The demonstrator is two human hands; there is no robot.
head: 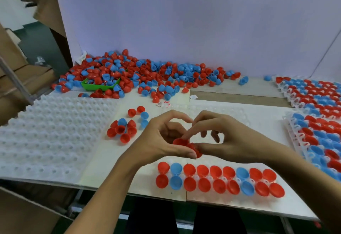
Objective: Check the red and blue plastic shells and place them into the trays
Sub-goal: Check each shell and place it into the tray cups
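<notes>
Checking is the step in hand: the left hand (162,138) and right hand (230,138) meet, each grip pinching the red shell (188,146) between thumb and curled fingers. Next it likely goes into a free cup of the tray (295,202) just below the grip, beside the filled rows (217,180); a small cluster (122,128) lies left, the loose pile (144,75) far beyond on the surface (239,97)

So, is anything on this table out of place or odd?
Yes. The green tray at the back left is half buried under the loose pile of shells, and one blue shell lies apart from it.
</notes>
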